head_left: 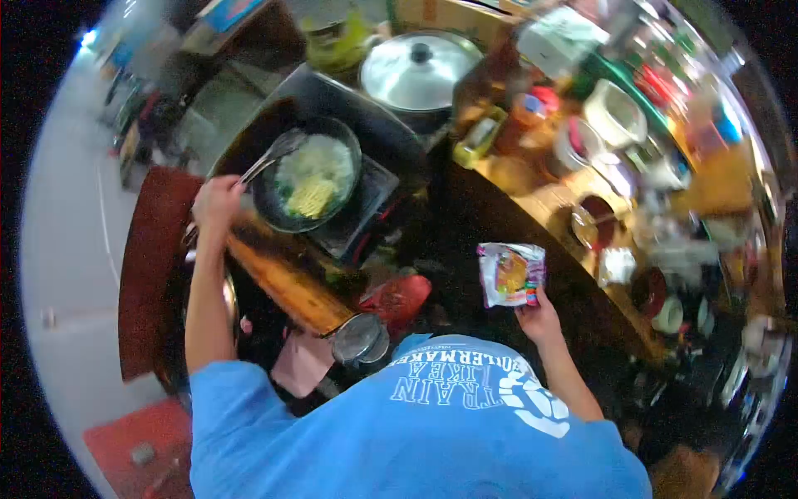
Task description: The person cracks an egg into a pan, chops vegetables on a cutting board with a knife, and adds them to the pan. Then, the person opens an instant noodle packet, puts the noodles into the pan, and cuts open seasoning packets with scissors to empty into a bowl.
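Note:
My left hand [219, 202] is closed around the handle of a metal ladle [283, 145], whose bowl end rests at the upper left rim of a dark wok [356, 187]. A pale block of instant noodles [312, 196] lies in whitish, steaming liquid inside the wok, with some dark green along the edge. Off to the right, my right hand [539, 318] grips a white and purple instant noodle packet [511, 274] by its lower corner, printed side up. Whether the packet is torn cannot be made out.
Behind the wok stands a large pot with a shiny lid [421, 66]. A wooden counter [540, 200] on the right carries jars, bowls and a white container [615, 112]. Close to my body are a metal strainer [360, 339] and a red object [397, 301].

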### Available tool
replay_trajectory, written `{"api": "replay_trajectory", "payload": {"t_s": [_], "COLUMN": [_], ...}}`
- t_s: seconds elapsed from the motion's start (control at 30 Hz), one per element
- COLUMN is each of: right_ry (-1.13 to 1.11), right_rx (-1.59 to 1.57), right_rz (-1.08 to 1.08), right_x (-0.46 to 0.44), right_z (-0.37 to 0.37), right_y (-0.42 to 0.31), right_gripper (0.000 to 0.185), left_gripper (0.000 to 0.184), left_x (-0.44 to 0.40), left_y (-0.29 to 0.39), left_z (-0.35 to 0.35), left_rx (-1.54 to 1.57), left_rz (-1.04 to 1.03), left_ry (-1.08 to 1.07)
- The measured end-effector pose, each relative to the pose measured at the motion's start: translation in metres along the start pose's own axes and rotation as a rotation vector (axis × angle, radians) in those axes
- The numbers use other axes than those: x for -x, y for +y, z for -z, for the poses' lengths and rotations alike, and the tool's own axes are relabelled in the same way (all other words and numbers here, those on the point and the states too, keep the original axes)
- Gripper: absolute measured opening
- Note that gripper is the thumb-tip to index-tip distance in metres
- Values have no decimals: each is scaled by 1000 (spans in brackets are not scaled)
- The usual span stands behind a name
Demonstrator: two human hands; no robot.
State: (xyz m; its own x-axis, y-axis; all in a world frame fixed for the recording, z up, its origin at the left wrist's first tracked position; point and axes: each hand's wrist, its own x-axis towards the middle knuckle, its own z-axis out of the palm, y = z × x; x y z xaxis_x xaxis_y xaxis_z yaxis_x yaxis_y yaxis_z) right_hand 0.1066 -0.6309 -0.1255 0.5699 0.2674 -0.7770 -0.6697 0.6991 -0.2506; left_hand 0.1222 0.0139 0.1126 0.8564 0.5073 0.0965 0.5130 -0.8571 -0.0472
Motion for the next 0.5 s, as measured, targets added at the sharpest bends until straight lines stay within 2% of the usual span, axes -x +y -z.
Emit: {"api": "replay_trajectory", "payload": {"t_s": [0.07,0.1,0.13,0.17,0.2,0.23,0.27,0.43,0.5], "right_ry": [-151,20,-39,-131,-63,-25,-2,30,24], "right_rx": [-85,-88,-173,-179,-144,-161,-192,-239,-276], "right_rz": [1,7,-19,11,33,58,85,90,109], "right_x": [6,18,7,11,25,32,31,45,51], "right_z": [7,10,34,48,36,36,51,120,154], "right_y": [3,2,6,7,4,3,2,-41,-60], "right_gripper": [36,36,35,33,31,28,25,17,18], "left_gripper": [34,37,38,37,34,31,31,30,31], "left_x": [20,11,2,16,26,26,30,45,65], "left_y": [26,-15,-37,0,14,7,5,14,33], "left_z": [18,-21,-41,-14,-3,-8,-13,-8,2], "left_rx": [-84,-120,21,-128,-107,-108,-60,-35,-26], "left_rz": [108,-77,-52,15,26,-92,-95,-35,89], "left_ry": [-66,51,-24,-110,-30,-6,-32,81,80]}}
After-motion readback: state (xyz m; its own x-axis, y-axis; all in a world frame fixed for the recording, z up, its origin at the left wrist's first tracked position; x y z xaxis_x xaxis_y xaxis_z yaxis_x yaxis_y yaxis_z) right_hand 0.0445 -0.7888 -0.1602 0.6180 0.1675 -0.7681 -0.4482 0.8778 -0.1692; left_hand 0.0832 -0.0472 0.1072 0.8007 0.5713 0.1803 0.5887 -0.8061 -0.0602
